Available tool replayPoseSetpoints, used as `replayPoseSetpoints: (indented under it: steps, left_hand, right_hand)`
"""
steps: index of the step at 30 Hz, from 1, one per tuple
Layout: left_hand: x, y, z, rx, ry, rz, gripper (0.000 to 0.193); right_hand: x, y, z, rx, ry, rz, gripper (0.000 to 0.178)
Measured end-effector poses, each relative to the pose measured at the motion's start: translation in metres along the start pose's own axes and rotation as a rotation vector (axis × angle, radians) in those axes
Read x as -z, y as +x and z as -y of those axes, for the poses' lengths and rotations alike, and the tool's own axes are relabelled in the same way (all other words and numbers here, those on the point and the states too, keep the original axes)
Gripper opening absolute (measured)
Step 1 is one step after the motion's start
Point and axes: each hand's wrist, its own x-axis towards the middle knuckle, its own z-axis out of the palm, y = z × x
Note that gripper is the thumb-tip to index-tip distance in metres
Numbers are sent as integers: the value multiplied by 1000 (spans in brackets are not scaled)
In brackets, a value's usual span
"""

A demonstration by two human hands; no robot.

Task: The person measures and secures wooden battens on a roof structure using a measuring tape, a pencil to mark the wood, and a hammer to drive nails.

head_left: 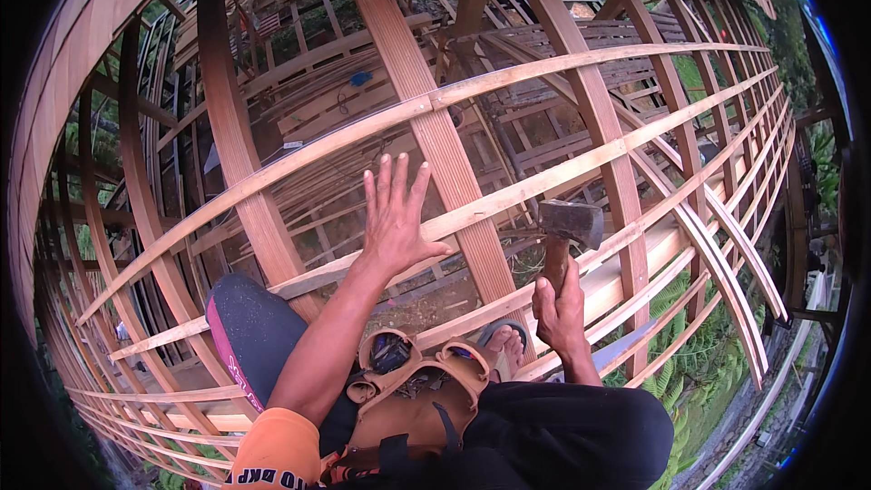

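Observation:
My left hand (396, 222) is open, with its fingers spread and the thumb stretched to the right. It is over a thin wooden batten (517, 192); I cannot tell whether the palm touches it. My right hand (561, 308) grips the wooden handle of a hatchet (570, 221), whose dark metal head points up. The head is beside a rafter (594, 109), above the lower battens. At my waist hangs a tan leather tool pouch (419, 413) with metal bits inside, probably nails, and dark items in its loops.
Battens cross sloping rafters (399, 45), with wide open gaps between. Far below lie timber planks (308, 118) and a blue object (360, 78). Loose strips (721, 277) stick out at right above ferns (676, 372). My sandalled foot (504, 345) is by a rafter. Shingle-like boards (68, 63) edge the upper left.

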Motion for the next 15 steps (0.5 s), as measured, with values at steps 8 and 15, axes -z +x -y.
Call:
replayPoseSetpoints:
  steps: [8,15]
  left_hand:
    - [44,-6,56,-42,336,490,148]
    - [-6,-28,42,7,0,347,79]
  right_hand:
    - [3,-45,-20,-330,-126,186,51]
    - [-28,-35,-21,-399,-94,429,53]
